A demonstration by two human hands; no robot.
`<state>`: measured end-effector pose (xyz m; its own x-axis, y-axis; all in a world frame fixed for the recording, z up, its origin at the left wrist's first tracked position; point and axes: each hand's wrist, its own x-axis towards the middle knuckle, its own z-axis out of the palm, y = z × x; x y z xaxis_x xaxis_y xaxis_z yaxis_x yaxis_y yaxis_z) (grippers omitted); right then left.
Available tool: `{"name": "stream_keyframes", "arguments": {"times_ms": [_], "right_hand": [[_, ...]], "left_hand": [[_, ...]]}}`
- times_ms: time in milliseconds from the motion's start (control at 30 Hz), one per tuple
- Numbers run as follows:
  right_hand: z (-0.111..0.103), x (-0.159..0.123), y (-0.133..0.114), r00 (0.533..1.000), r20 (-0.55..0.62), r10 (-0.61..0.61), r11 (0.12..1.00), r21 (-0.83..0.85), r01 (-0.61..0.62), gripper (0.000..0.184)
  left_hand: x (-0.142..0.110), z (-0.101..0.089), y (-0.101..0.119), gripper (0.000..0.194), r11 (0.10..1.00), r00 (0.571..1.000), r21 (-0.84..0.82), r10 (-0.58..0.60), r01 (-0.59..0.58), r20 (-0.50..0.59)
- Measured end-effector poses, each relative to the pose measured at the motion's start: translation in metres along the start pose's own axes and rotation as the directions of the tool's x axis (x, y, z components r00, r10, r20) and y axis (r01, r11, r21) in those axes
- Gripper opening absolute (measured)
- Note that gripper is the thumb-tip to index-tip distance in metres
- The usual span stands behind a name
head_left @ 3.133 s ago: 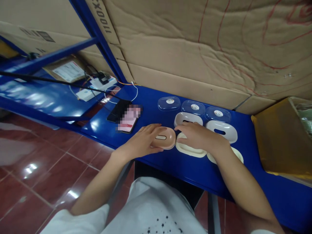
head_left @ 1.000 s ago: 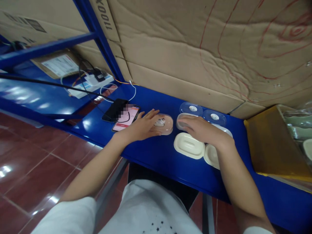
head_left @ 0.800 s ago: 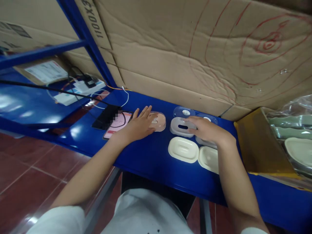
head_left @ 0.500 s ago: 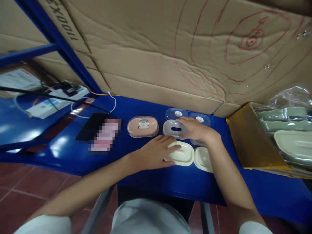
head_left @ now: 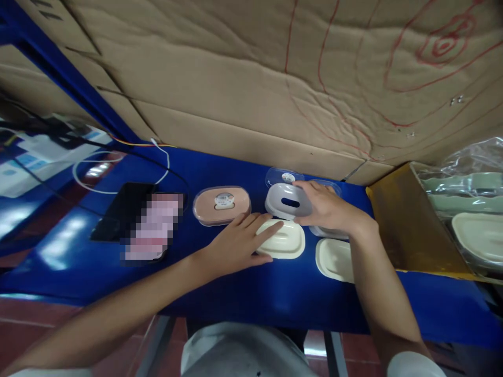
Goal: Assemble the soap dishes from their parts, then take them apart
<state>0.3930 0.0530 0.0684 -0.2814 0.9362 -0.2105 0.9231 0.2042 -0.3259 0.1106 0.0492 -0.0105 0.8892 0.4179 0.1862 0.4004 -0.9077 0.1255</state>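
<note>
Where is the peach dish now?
Left of centre in the head view, the peach dish sits on the blue table, between the phone and the grey dish, just beyond the left hand.

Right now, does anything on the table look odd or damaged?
Nothing stands out: no spill or damage shows on the peach case, the grey case or the cream trays. Both hands and the right forearm hide some parts.

Single head-worn camera, facing forward and down, near above blue table (head_left: 291,293), left hand (head_left: 231,245) and right hand (head_left: 330,209) mid-frame, cardboard wall (head_left: 220,94) across top, wearer's shirt (head_left: 243,348) at bottom edge
</note>
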Motion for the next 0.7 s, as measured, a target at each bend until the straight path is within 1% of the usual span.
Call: {"name": "stream_keyframes", "arguments": {"times_ms": [67, 167, 233, 300, 367, 433, 533, 633, 700], "right_hand": [[-0.005, -0.010, -0.003, 1.000, 0.030, 0.000, 0.999, 0.033, -0.001, 0.089], [-0.003, -0.020, -0.010, 0.994, 0.108, -0.003, 0.999, 0.046, -0.002, 0.089], [0.001, -0.024, -0.017, 0.990, 0.132, -0.041, 0.999, 0.039, 0.036, 0.087], [0.004, -0.027, -0.027, 0.987, 0.136, -0.086, 0.996, 0.019, 0.084, 0.083], [0.007, -0.028, -0.038, 0.984, 0.151, -0.099, 0.995, -0.012, 0.102, 0.078], [0.008, -0.028, -0.051, 0.978, 0.198, -0.062, 0.996, -0.053, 0.074, 0.075], [0.007, -0.028, -0.068, 0.964, 0.264, 0.046, 0.991, -0.133, -0.010, 0.077], [0.004, -0.027, -0.080, 0.951, 0.285, 0.122, 0.980, -0.187, -0.069, 0.078], [0.004, -0.026, -0.084, 0.945, 0.294, 0.140, 0.976, -0.202, -0.082, 0.078]], "left_hand": [[-0.003, -0.004, 0.000, 0.082, 1.000, 0.998, 0.026, -0.004, 0.006, -0.057], [-0.005, -0.012, 0.002, 0.081, 0.999, 0.993, 0.034, 0.009, -0.005, -0.117], [-0.004, -0.014, 0.003, 0.087, 0.999, 0.991, 0.014, 0.033, -0.032, -0.128], [-0.003, -0.012, 0.002, 0.091, 0.998, 0.991, -0.013, 0.051, -0.053, -0.124], [-0.001, -0.007, 0.000, 0.089, 0.997, 0.991, -0.036, 0.057, -0.062, -0.119], [-0.001, -0.001, -0.003, 0.085, 0.997, 0.991, -0.049, 0.057, -0.064, -0.123], [-0.002, 0.006, -0.005, 0.082, 0.996, 0.991, -0.063, 0.058, -0.066, -0.121], [-0.003, 0.010, -0.005, 0.077, 0.992, 0.993, -0.098, 0.068, -0.077, -0.093], [-0.003, 0.011, -0.004, 0.072, 0.989, 0.994, -0.119, 0.075, -0.084, -0.079]]}}
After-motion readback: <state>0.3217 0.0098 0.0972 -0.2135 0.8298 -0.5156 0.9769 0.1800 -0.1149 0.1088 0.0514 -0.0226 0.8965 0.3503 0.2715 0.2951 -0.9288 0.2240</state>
